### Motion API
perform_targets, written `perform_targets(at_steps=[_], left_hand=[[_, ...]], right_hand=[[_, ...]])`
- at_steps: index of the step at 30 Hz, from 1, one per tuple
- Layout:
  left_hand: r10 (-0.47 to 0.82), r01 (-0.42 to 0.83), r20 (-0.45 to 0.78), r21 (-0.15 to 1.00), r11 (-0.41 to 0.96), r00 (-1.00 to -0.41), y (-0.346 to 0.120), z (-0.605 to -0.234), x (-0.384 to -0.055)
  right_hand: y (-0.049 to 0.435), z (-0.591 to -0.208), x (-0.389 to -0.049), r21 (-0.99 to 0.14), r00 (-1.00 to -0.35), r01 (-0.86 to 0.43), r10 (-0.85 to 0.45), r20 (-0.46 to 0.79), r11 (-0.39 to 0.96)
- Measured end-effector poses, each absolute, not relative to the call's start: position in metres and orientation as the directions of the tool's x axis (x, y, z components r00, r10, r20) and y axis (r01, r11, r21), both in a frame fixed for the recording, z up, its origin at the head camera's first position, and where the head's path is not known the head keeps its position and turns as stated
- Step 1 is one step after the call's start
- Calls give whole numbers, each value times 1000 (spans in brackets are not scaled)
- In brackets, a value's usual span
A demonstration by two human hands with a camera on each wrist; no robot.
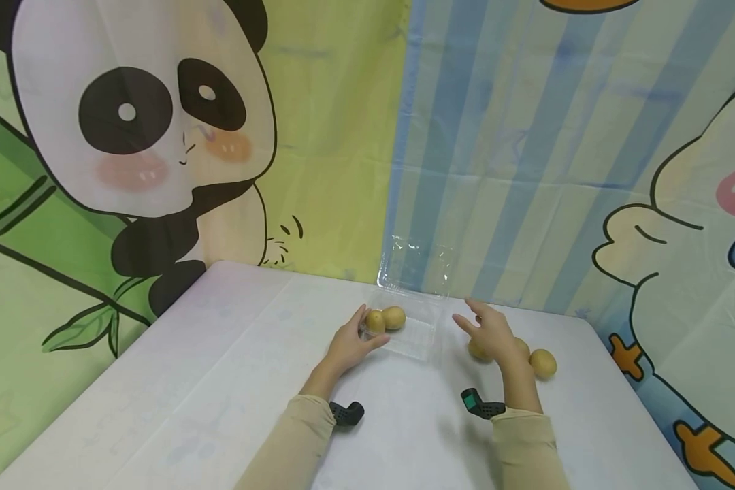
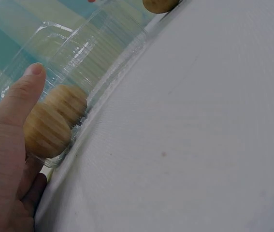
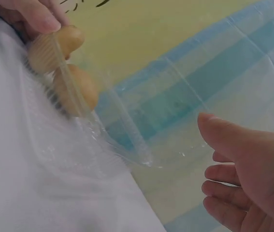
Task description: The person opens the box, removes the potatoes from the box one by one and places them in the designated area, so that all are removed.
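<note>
1. Towards 12 o'clock on the white table (image 1: 220,395), as the head view looks, sits a clear plastic box (image 1: 407,345); its lid (image 1: 416,269) stands raised at the box's 12 o'clock, which leaves the top uncovered. Whether the lid leans on the printed backdrop (image 1: 337,136) I cannot tell.
2. At the box's 9 o'clock, the left hand (image 1: 350,340) grips that end, thumb at the near wall and fingers around the outside, probably because so light a box would slide easily.
3. Inside, 2 potatoes (image 1: 395,318) sit next to each other at the 9 o'clock end, close to the left hand; their weight likely helps settle that end.
4. At the box's 3 o'clock, the right hand (image 1: 493,333) hovers with thumb and fingers parted, holding nothing.
5. Between 3 and 4 o'clock from the box, 3 loose potatoes (image 1: 543,364) lie on the table, partly hidden by the right hand and wrist, presumably put within its easy reach.
</note>
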State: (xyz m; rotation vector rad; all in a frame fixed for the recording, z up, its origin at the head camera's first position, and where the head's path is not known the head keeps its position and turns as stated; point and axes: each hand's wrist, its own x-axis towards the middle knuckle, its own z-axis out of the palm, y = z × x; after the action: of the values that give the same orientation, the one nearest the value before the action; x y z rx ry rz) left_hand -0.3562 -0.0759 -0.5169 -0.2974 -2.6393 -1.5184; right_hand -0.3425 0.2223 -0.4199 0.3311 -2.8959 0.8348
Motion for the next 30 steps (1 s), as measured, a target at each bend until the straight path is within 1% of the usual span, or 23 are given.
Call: perform_targets(at_steps=[5,12,15,22,26,30], left_hand=[[124,202,162,851,485,-979,-77,-516,-356],[126,192,150,858,476,-981,-76,-517,-353],[124,194,153,851,488,-981,-77,-517,-354],[114,194,158,837,512,-981,-74,-518,-354],[110,188,153,840,509,-982,-75,-517,-355],[117,193,155,845,499,-981,-75,-518,-355]], right_hand=[[208,-425,-347,-474,-958,-286,-231,172,833],[194,-434,-351,-483,-961,-275,-253,113,831],[187,-437,-355,-468,-953,-301,-279,118,831],[174,-443,-361,-358,-949,-312,-271,161,880],[164,-444,-363,-350,-941,-334,-289,175,875],[153,-445,-364,-351,-938,-345,-305,165,871]])
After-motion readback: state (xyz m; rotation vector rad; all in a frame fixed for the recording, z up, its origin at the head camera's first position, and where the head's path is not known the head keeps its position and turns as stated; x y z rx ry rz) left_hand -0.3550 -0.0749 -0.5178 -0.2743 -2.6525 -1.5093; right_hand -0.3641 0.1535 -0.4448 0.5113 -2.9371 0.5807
